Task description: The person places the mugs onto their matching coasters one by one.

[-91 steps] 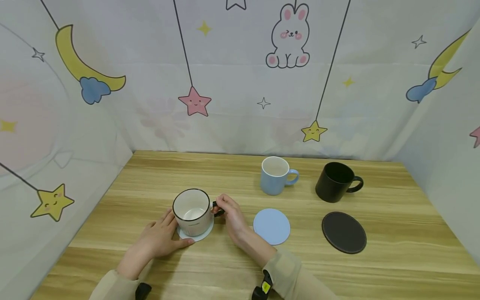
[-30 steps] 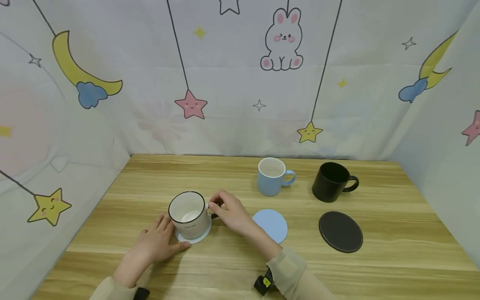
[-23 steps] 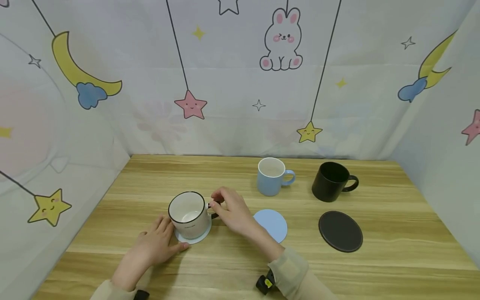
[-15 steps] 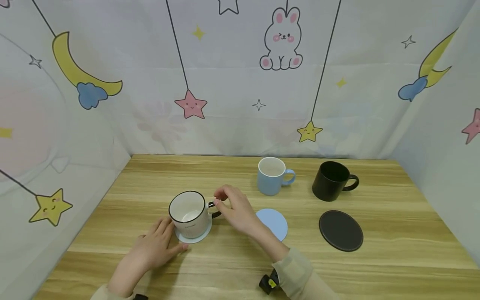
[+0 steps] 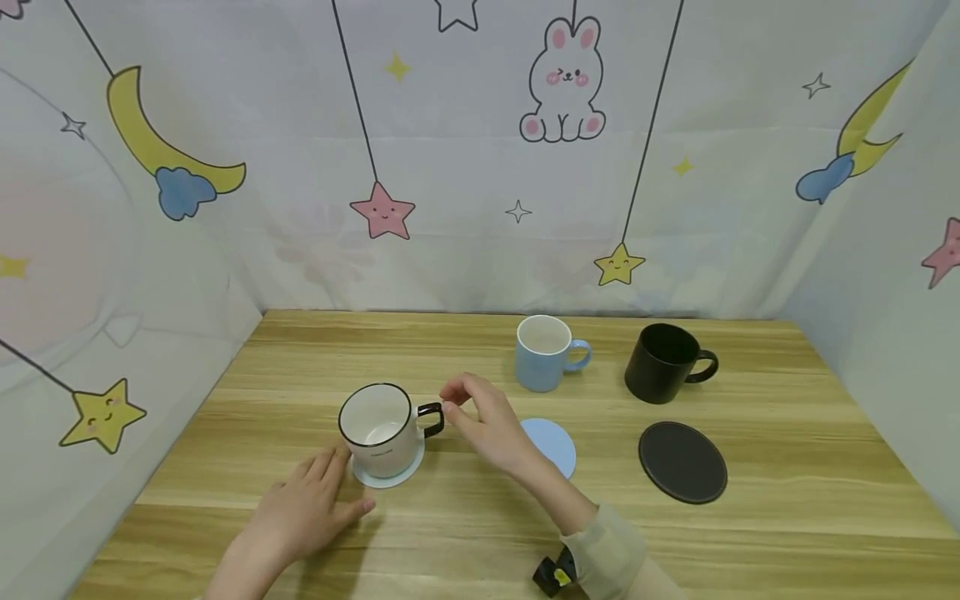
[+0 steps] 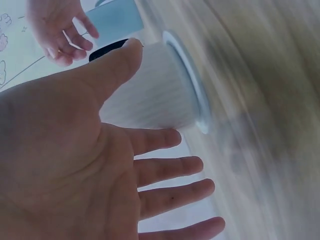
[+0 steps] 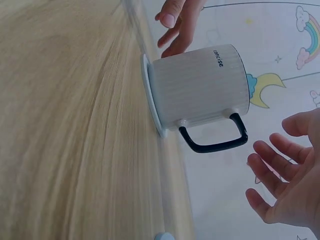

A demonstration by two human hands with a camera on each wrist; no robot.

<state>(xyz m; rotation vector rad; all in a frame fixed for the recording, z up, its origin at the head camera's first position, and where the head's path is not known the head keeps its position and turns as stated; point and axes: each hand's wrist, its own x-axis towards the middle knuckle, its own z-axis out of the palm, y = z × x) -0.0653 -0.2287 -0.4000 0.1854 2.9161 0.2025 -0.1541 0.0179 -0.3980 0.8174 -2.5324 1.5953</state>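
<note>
Three mugs and three coasters stand on the counter (image 5: 787, 467) — the white mug (image 5: 378, 427) on its coaster (image 5: 390, 479); both hands, left hand (image 5: 300, 508) and right hand (image 5: 487, 421), have loosely spread fingers and hold nothing.

White mug (image 5: 378, 427) on coaster (image 5: 390, 477), hands beside.

Glossy ceramic mug (image 5: 378, 427), wood-grain table (image 5: 787, 500)

Head view looks down; both close wrist views share the mug (image 5: 377, 427).
</note>
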